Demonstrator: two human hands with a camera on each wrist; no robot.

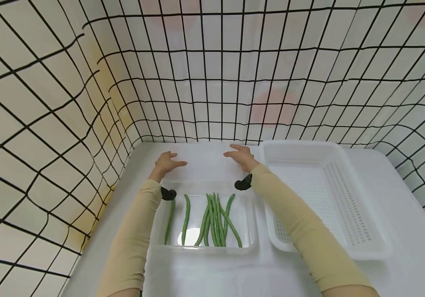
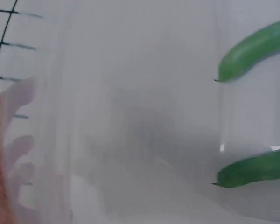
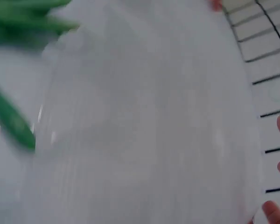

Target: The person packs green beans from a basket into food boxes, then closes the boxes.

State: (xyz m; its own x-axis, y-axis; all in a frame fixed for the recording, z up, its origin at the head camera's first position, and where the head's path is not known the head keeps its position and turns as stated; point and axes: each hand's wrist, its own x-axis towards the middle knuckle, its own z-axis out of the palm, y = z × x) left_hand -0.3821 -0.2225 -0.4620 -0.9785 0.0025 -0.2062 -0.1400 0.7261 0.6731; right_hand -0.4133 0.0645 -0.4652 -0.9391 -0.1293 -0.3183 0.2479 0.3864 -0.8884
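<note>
A clear plastic container (image 1: 231, 250) stands in front of me with several long green beans (image 1: 216, 222) in it. Most beans lie bunched at its middle and right; two lie apart on the left. Beyond its far left corner is my left hand (image 1: 168, 162), thumb stretched away from the fingers, holding nothing. My right hand (image 1: 243, 156) reaches past the far right side, fingers spread and empty. In the left wrist view, two bean tips (image 2: 247, 171) show inside the container. The right wrist view catches my fingertips (image 3: 274, 212) at its right edge and blurred beans (image 3: 14, 123) at left.
To the right stands a larger white perforated basket (image 1: 305, 177), with my right forearm passing over its near left part. Black wire grid (image 1: 220, 78) rises behind the white table (image 1: 253, 280) and along both sides. Each wrist carries a small black device (image 1: 168, 194).
</note>
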